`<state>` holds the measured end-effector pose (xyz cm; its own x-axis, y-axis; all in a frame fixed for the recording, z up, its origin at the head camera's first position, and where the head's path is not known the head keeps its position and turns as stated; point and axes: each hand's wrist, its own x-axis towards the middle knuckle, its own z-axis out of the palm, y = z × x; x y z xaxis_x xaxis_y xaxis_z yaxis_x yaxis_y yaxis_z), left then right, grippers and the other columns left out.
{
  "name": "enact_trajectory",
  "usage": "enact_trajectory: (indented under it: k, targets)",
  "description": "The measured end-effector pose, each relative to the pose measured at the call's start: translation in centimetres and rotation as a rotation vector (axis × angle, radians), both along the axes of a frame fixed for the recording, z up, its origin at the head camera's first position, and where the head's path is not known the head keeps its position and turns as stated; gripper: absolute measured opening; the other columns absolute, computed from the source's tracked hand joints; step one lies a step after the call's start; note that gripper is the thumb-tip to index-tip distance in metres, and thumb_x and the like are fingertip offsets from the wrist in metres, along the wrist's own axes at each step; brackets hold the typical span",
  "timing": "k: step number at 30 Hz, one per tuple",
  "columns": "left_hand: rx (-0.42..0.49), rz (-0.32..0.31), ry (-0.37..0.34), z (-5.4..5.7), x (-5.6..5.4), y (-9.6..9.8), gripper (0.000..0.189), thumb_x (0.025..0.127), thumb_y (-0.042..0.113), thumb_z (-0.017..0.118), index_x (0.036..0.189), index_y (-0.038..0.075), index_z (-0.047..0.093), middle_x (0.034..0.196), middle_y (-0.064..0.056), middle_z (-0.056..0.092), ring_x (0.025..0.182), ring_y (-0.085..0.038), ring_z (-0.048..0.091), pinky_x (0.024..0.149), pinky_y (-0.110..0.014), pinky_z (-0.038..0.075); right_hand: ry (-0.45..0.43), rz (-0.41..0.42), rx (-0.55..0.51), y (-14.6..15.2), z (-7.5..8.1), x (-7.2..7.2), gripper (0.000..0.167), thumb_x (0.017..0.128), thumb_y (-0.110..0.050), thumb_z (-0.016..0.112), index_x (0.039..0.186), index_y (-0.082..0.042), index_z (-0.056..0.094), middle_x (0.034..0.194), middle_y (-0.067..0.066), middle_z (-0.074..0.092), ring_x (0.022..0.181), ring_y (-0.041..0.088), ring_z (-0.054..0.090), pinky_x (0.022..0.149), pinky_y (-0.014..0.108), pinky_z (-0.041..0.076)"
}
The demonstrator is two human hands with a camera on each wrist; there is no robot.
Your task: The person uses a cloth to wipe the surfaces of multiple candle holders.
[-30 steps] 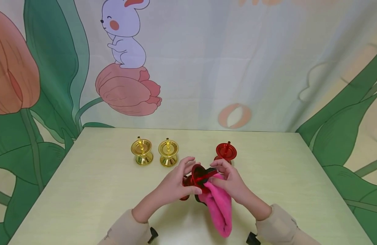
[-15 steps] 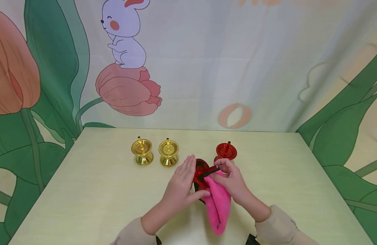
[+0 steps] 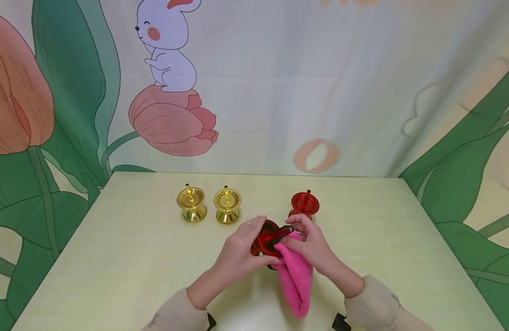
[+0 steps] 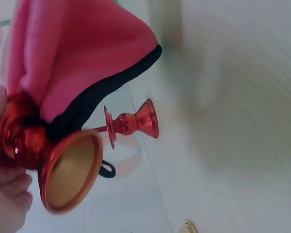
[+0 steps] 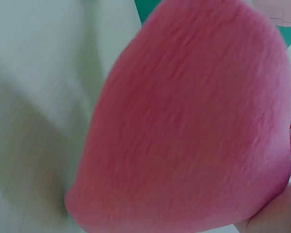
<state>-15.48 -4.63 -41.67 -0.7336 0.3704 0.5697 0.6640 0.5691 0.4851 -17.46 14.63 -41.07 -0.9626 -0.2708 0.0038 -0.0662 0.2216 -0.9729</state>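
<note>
Over the middle of the table, my left hand point(image 3: 239, 250) grips a shiny red candlestick point(image 3: 263, 242) that lies tilted, its spike pointing to the right. In the left wrist view its hollow base point(image 4: 72, 170) faces the camera and my fingers point(image 4: 9, 194) wrap the stem. My right hand point(image 3: 310, 246) pinches a pink cloth point(image 3: 296, 282) with a dark edge and holds it at the candlestick's dish and spike. The loose part of the cloth hangs down toward me. Pink fabric point(image 5: 194, 116) fills most of the right wrist view and hides the candlestick there.
A second red candlestick point(image 3: 305, 203) stands upright just behind my right hand. Two gold candlesticks point(image 3: 191, 202) stand side by side at the back, left of centre. Behind the pale table point(image 3: 126, 257) hangs a printed curtain point(image 3: 254, 115).
The red candlestick has turned and shifted slightly in my left hand, whose fingers flattened against it and then came round again. My right hand and the cloth have barely moved.
</note>
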Motion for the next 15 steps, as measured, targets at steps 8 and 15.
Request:
enact_trajectory:
  k: [8, 15]
  targets:
    - [0.117, -0.166, -0.363, 0.16, -0.15, -0.72, 0.081, 0.061, 0.034, 0.078, 0.130, 0.008, 0.044, 0.122, -0.003, 0.056, 0.071, -0.005, 0.062, 0.064, -0.017, 0.050, 0.158, 0.042, 0.149, 0.53, -0.06, -0.27, 0.038, 0.076, -0.002, 0.064, 0.110, -0.006, 0.048, 0.111, 0.016, 0.056, 0.093, 0.024, 0.057, 0.080, 0.026, 0.046]
    - [0.167, -0.230, -0.600, 0.02, 0.16, -0.56, 0.080, 0.067, 0.034, 0.075, 0.133, 0.010, 0.039, 0.128, 0.003, 0.050, 0.064, -0.003, 0.063, 0.060, -0.017, 0.050, 0.253, -0.013, 0.213, 0.50, 0.29, -0.39, 0.040, 0.075, -0.003, 0.067, 0.110, -0.005, 0.048, 0.106, 0.014, 0.059, 0.092, 0.023, 0.059, 0.080, 0.024, 0.049]
